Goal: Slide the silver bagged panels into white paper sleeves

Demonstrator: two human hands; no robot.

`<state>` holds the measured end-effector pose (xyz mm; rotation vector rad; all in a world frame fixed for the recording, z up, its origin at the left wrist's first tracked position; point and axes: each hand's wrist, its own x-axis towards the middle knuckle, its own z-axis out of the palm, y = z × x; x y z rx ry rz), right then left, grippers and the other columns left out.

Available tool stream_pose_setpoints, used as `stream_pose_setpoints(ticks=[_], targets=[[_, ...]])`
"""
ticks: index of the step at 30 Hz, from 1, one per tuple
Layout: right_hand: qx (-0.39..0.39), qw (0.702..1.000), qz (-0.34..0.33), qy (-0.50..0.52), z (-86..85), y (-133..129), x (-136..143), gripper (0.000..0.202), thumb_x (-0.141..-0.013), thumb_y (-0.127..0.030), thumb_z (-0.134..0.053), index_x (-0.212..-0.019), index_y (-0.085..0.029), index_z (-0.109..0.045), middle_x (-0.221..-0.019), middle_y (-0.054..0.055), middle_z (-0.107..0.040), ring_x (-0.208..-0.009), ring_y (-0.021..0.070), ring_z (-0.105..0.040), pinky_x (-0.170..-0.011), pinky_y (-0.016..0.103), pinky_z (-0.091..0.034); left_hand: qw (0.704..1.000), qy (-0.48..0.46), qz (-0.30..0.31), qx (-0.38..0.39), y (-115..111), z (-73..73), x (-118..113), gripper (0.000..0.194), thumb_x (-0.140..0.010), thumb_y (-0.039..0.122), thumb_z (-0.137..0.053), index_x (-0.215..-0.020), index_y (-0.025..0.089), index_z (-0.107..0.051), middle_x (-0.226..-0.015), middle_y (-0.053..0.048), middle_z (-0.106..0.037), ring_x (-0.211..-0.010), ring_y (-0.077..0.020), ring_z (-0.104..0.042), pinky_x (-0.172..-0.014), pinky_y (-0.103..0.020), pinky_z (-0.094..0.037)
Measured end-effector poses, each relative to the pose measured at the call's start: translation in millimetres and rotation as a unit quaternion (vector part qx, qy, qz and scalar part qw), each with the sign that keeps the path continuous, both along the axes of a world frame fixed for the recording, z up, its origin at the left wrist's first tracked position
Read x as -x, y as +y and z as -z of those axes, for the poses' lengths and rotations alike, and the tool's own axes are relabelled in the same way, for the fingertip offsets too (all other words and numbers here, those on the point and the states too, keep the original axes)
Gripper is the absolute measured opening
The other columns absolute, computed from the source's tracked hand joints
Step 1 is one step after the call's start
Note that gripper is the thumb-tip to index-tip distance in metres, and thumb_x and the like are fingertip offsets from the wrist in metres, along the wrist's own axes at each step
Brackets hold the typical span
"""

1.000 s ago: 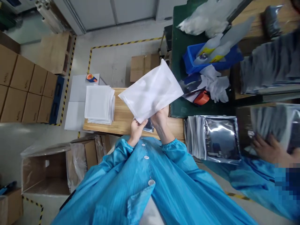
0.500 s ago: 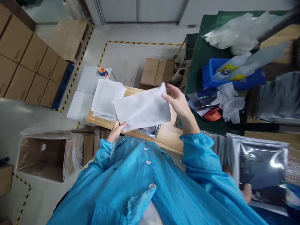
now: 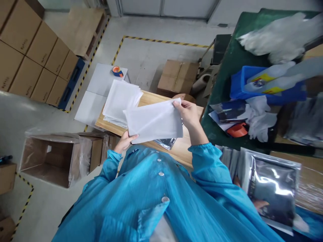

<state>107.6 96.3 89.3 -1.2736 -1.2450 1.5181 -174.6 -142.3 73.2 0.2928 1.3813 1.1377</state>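
Observation:
Between my two hands a white packing sheet (image 3: 155,122), thin and soft like foam, is held up over a wooden table (image 3: 183,151). My left hand (image 3: 124,141) pinches its lower left corner, thumb on top. At the upper right corner, my right hand (image 3: 188,112) has its thumb and fingers closed on the edge. Partly covered by the sheet, a dark item in a shiny clear bag (image 3: 166,143) lies on the table. A stack of similar white sheets (image 3: 121,99) sits at the table's left end.
Right of me, a green table (image 3: 227,72) carries a blue bin (image 3: 237,84) with bottles, white gloves (image 3: 259,117) and an orange tape dispenser (image 3: 237,130). Another person's hand (image 3: 259,204) touches a shiny bagged panel (image 3: 275,185). An open carton (image 3: 47,161) stands left.
My right hand has come down slightly and its fingers have closed in on the sheet's corner. The sheet now hangs flatter. The whole view has shifted a little.

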Motion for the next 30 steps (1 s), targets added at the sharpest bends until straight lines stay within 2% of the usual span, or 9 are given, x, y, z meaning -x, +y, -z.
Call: stream_pose_setpoints(ticks=[5,9,13,15,18,22,24,27,30], targets=[[0.091,0.993,-0.018,0.076,-9.7,-6,3,0.071,-0.085,-0.097,-0.07,-0.093,-0.027,-0.075,-0.08,0.005,-0.076,-0.091,0.0294,-0.079,-0.077,0.041,-0.067,0.999,-0.036,-0.008,0.015,2,12.7,-4,0.075,-0.053,0.047,-0.115,-0.114,0.018,-0.083,-0.12,-0.011,-0.088,-0.128,-0.0358,-0.079,-0.13,-0.057,-0.052],[0.02,0.998,-0.048,0.027,-15.1,-13,-3,0.065,-0.09,-0.087,-0.076,-0.108,-0.024,-0.082,-0.089,0.004,-0.079,-0.091,0.0258,-0.077,-0.077,0.036,-0.063,0.999,-0.029,-0.042,-0.006,-1,19.0,-8,0.072,-0.054,0.044,-0.115,-0.113,0.018,-0.082,-0.123,-0.011,-0.088,-0.129,-0.034,-0.079,-0.131,-0.055,-0.052],[-0.058,0.998,0.016,-0.019,-10.4,-17,-8,0.047,-0.094,-0.07,-0.082,-0.104,-0.024,-0.084,-0.095,0.004,-0.08,-0.095,0.0246,-0.075,-0.084,0.036,-0.063,0.998,-0.053,0.04,0.01,-5,18.5,-5,0.074,-0.055,0.036,-0.116,-0.118,0.017,-0.081,-0.119,-0.01,-0.088,-0.118,-0.0336,-0.083,-0.122,-0.056,-0.059],[-0.078,0.996,0.029,-0.015,-6.7,-17,-9,0.049,-0.098,-0.071,-0.078,-0.117,-0.027,-0.085,-0.108,0.004,-0.083,-0.106,0.0264,-0.077,-0.094,0.039,-0.064,0.997,-0.055,0.053,0.009,-4,18.2,-2,0.07,-0.059,0.039,-0.114,-0.117,0.018,-0.081,-0.118,-0.01,-0.088,-0.111,-0.0323,-0.085,-0.115,-0.055,-0.064],[-0.06,0.998,-0.031,0.006,-3.6,-15,-7,0.063,-0.095,-0.076,-0.078,-0.14,-0.031,-0.079,-0.122,0.006,-0.084,-0.114,0.0289,-0.078,-0.097,0.043,-0.066,0.999,-0.04,0.019,-0.003,1,19.2,6,0.064,-0.062,0.043,-0.112,-0.113,0.018,-0.082,-0.117,-0.011,-0.089,-0.108,-0.0314,-0.086,-0.115,-0.053,-0.066],[-0.031,0.994,-0.096,0.045,3.6,-4,12,0.072,-0.085,-0.075,-0.091,-0.138,-0.028,-0.08,-0.126,0.009,-0.086,-0.11,0.0294,-0.08,-0.095,0.043,-0.067,0.999,-0.032,-0.006,-0.004,9,19.9,22,0.062,-0.057,0.039,-0.114,-0.106,0.017,-0.083,-0.115,-0.011,-0.089,-0.125,-0.0342,-0.082,-0.126,-0.054,-0.059],[-0.022,0.995,-0.075,0.067,17.7,4,20,0.073,-0.087,-0.076,-0.087,-0.143,-0.031,-0.077,-0.134,0.008,-0.084,-0.114,0.0275,-0.08,-0.097,0.041,-0.067,0.999,-0.018,-0.046,-0.019,17,19.3,29,0.056,-0.061,0.038,-0.113,-0.104,0.017,-0.083,-0.116,-0.011,-0.089,-0.134,-0.0334,-0.078,-0.13,-0.052,-0.055],[0.019,0.998,0.023,0.051,59.3,3,16,0.064,-0.102,-0.075,-0.066,-0.151,-0.035,-0.068,-0.147,0.007,-0.078,-0.123,0.0232,-0.078,-0.099,0.038,-0.067,0.988,0.001,-0.151,-0.034,40,20.2,36,0.041,-0.078,0.03,-0.105,-0.108,0.019,-0.08,-0.127,-0.009,-0.086,-0.144,-0.0291,-0.073,-0.129,-0.048,-0.058],[0.106,0.966,0.165,-0.17,111.9,-32,-7,0.051,-0.104,-0.06,-0.06,-0.139,-0.024,-0.07,-0.142,0.012,-0.076,-0.125,0.024,-0.074,-0.101,0.036,-0.064,0.963,0.025,-0.269,-0.018,71,28.6,38,0.026,-0.094,0.028,-0.093,-0.111,0.019,-0.075,-0.141,-0.009,-0.08,-0.151,-0.0237,-0.067,-0.124,-0.04,-0.062]])
